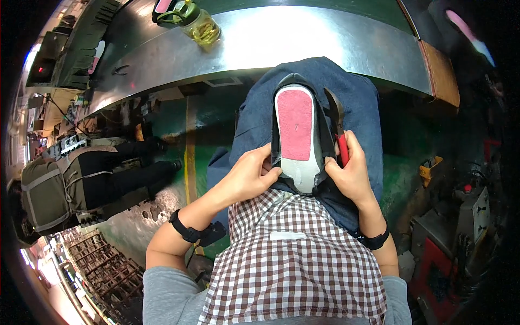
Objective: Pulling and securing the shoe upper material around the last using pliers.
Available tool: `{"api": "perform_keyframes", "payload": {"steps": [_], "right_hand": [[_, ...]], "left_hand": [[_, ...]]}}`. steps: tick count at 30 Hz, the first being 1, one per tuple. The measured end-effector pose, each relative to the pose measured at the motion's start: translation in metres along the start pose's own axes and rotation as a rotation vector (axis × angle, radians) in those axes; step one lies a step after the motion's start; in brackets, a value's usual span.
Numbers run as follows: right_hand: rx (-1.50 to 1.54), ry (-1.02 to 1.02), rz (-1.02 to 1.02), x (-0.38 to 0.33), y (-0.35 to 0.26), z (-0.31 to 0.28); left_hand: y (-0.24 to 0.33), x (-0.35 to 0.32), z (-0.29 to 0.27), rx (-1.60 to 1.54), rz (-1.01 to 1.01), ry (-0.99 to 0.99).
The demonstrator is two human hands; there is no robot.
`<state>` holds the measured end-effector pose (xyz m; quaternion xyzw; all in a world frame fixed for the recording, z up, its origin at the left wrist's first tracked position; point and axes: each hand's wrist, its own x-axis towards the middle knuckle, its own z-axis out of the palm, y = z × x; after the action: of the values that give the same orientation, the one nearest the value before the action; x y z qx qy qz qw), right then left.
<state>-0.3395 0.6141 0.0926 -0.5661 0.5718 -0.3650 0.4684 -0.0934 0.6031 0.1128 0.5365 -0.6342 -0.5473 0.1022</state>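
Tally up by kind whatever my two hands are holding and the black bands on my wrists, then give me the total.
Shoe piece, sole and upper counted together: 1
Red-handled tool: 1
Black wristbands: 2
Total: 4

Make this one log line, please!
left hand: pinching black shoe upper | right hand: holding red-handled metal pincers, thumb on upper | long pink-and-white shoe bottom: facing up
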Motion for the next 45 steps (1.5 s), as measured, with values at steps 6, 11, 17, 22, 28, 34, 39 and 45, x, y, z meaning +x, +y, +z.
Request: {"api": "perform_keyframes", "payload": {"steps": [6, 11, 17, 22, 28, 34, 39, 45], "right_hand": [[0.016, 0.049, -0.012, 0.001, -0.005, -0.001], [0.045, 0.025, -0.016, 0.002, -0.007, 0.003], [0.015, 0.041, -0.067, 0.002, -0.007, 0.005], [0.074, 0.058, -0.025, -0.001, -0.006, 0.004], [0.056, -0.004, -0.085, -0.007, -0.004, 0.004], [-0.006, 0.021, -0.081, -0.01, -0.005, 0.008], [0.029, -0.023, -0.049, -0.008, 0.002, 0.001], [-0.001, -0.074, 0.008, -0.004, 0.016, -0.005]], "left_hand": [[0.001, -0.005, 0.022, 0.232, 0.384, 0.511], [0.013, -0.004, 0.019, 0.519, 0.361, 0.512], [-0.012, 0.017, 0.014, 0.358, 0.431, 0.687], [0.008, 0.003, 0.029, -0.206, 0.21, 0.601], [0.0, -0.012, 0.038, -0.319, -0.236, 0.199], [-0.014, -0.011, 0.038, -0.349, -0.279, 0.116], [-0.02, -0.01, 0.04, -0.404, -0.269, 0.058], [-0.025, -0.012, 0.039, -0.393, -0.216, 0.008]]}}
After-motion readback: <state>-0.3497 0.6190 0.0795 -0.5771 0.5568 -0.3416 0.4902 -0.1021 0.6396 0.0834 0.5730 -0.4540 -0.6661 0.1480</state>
